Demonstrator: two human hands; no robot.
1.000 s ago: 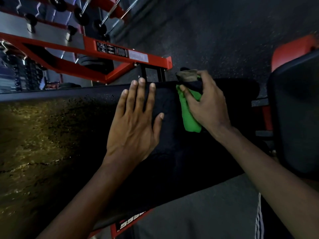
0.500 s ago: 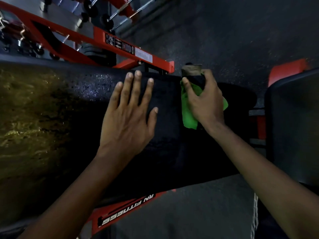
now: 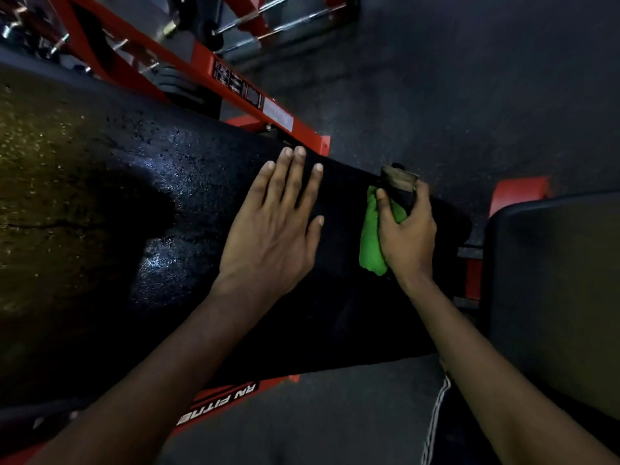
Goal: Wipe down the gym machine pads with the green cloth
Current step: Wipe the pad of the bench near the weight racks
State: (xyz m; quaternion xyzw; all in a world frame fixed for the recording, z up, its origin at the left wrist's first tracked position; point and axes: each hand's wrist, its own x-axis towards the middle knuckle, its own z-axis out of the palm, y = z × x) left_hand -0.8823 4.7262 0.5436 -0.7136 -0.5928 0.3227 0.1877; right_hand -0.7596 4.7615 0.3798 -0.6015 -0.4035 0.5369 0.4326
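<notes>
Your left hand (image 3: 271, 229) is lying flat on the black bench (image 3: 201, 182), palm down, fingers straight and a bit spread, tips right up near the far edge, so it's relaxed and not grabbing anything. Your right hand (image 3: 407, 239) is over toward the right end of the same bench, fingers curled around the green cloth (image 3: 370, 243), which is bunched up under the palm and pokes out on the left side of the hand, sitting against the bench surface. That hand's also got some dark thing with a tan top (image 3: 401, 182) tucked in with the cloth at the fingertips; honestly can't tell what it is. The two hands are near each other but not touching. Left of your left hand the bench looks shiny and speckled where the light hits it. Just off the right end there's a second black pad (image 3: 553, 280), apart from the first, with bits of the red frame (image 3: 235, 82) showing between and behind them. More red frame with white lettering (image 3: 218, 404) peeks out under the near edge, and the dark floor (image 3: 469, 78) is out past the far side.
</notes>
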